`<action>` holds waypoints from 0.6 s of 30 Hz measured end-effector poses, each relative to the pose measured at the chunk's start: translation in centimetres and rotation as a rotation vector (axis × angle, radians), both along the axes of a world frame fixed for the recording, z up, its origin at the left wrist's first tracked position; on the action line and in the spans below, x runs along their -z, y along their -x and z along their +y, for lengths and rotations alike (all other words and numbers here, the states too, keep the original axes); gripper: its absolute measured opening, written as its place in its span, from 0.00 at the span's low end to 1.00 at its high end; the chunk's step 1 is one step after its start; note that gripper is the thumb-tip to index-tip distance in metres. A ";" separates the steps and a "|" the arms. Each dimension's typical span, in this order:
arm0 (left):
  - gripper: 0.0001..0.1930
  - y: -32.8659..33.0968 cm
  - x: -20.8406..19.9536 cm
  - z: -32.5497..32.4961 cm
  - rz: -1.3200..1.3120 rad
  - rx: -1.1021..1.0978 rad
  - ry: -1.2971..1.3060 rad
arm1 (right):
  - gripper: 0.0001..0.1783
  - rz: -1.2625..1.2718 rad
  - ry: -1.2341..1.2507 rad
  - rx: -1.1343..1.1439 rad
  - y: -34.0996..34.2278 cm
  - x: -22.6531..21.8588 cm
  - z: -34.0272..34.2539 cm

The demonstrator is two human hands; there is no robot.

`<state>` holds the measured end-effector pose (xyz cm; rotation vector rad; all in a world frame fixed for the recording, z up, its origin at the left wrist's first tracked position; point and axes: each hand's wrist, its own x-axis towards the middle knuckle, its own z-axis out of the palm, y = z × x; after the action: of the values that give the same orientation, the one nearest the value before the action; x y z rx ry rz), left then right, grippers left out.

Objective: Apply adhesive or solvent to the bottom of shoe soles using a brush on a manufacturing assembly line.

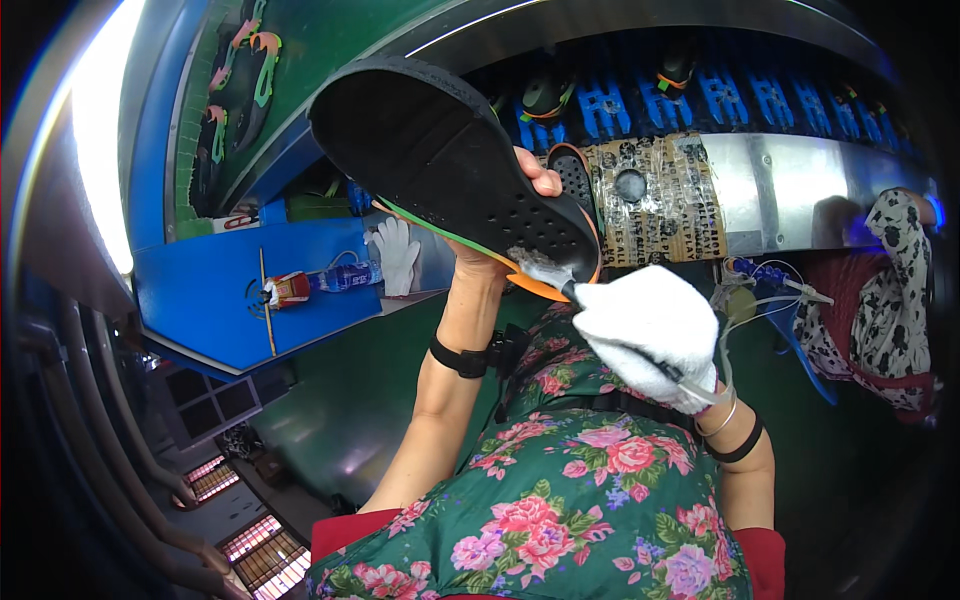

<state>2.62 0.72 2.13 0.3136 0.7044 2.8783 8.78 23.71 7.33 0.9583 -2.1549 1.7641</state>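
Note:
My bare left hand [478,262] grips a large black shoe sole [440,150] from below, its fingertips curling over the far edge. The sole is tilted, showing a smooth black face, a band of small holes at the near end and a green-and-orange rim. In a white knitted glove, my right hand [650,330] is closed around a brush [545,268] with a dark handle. Its pale, wet-looking bristles touch the holed end of the sole. A clear tube runs along the right hand. Just behind the sole lies another dark holed piece [572,180], partly covered.
A metal bench [775,190] with taped cardboard [655,205] runs behind. Blue racks [605,105] beyond carry several shoe parts. On the blue table [200,290] at left lie a white glove [395,255], a bottle [345,277] and a stick. A co-worker's patterned sleeve [895,240] shows at right.

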 end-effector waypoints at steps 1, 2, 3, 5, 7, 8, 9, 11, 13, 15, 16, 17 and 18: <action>0.44 0.0 -0.1 0.0 -0.002 0.009 0.028 | 0.14 -0.001 0.001 0.001 0.0 0.1 0.0; 0.44 0.0 0.0 -0.1 -0.003 0.010 0.029 | 0.14 -0.062 0.035 -0.012 0.0 0.2 0.1; 0.40 0.0 0.1 -0.2 -0.007 0.003 0.051 | 0.14 -0.122 0.070 -0.023 0.0 0.3 0.1; 0.37 0.3 0.0 -0.3 -0.011 -0.002 0.074 | 0.13 -0.152 0.069 0.033 0.0 0.4 0.5; 0.34 0.5 -0.2 -0.2 0.042 0.025 0.085 | 0.13 -0.095 0.030 0.010 0.2 0.2 0.5; 0.34 0.5 -0.3 -0.3 0.041 0.025 0.086 | 0.13 -0.096 0.031 0.010 0.2 0.1 0.5; 0.34 0.5 -0.4 -0.3 0.044 0.031 0.099 | 0.13 -0.127 0.056 -0.009 0.2 -0.1 0.5; 0.33 0.8 -0.7 -0.1 0.046 0.039 0.112 | 0.14 -0.166 0.108 -0.021 0.2 0.5 0.7; 0.34 1.0 -1.0 0.2 0.114 -0.004 0.155 | 0.14 -0.116 0.060 0.006 0.3 0.4 0.9; 0.34 1.3 -1.1 0.0 0.094 0.028 0.134 | 0.14 -0.075 -0.016 -0.007 0.1 -0.4 0.8; 0.35 1.4 -1.1 0.0 0.075 0.060 0.113 | 0.15 -0.133 0.044 -0.019 0.0 -0.1 0.7; 0.35 1.5 -1.0 0.0 0.074 0.061 0.112 | 0.15 -0.133 0.044 -0.018 0.1 -0.1 0.9; 0.36 1.6 -0.9 0.0 0.086 0.035 0.120 | 0.15 -0.110 0.028 0.000 0.2 0.0 1.2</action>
<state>1.07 0.69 3.05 0.4301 0.8737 2.7893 8.57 24.91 7.29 0.8745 -2.1880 1.8835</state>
